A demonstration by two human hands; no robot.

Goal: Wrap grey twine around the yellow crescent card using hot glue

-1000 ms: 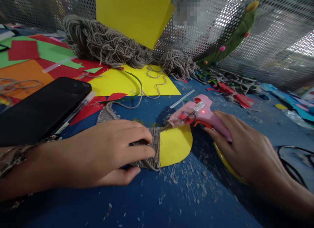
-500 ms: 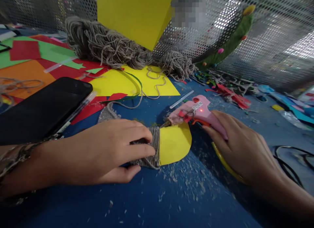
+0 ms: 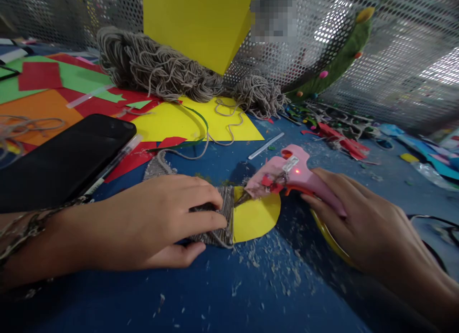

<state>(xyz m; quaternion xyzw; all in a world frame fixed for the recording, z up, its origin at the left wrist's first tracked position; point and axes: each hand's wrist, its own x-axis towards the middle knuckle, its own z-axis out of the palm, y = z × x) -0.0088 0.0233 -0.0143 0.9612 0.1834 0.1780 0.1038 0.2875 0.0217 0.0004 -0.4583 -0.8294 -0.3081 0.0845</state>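
Observation:
My right hand (image 3: 362, 223) grips a pink glue gun (image 3: 296, 172) by its handle, the index finger by the orange trigger. A small red light glows on its side. Its nozzle touches or hovers just over a yellow paper piece (image 3: 256, 213) with a rounded end, right at the edge of the grey yarn (image 3: 226, 218) laid across it in close rows. My left hand (image 3: 158, 223) lies over the yarn-covered part with fingers stretched and slightly apart, pressing it to the blue table (image 3: 201, 299). The piece's left part is hidden under that hand.
A black phone (image 3: 71, 160) and a pen-like stick (image 3: 114, 165) lie left. Grey yarn skeins (image 3: 154, 65) stand behind, near yellow paper (image 3: 229, 122). A clear glue stick (image 3: 266, 146) lies beyond the gun. Red scraps (image 3: 340, 140) and a black cable (image 3: 435, 223) are right.
My right hand and the glue gun have moved slightly toward me, the nozzle passing down along the yarn's edge. My left hand has stayed in place.

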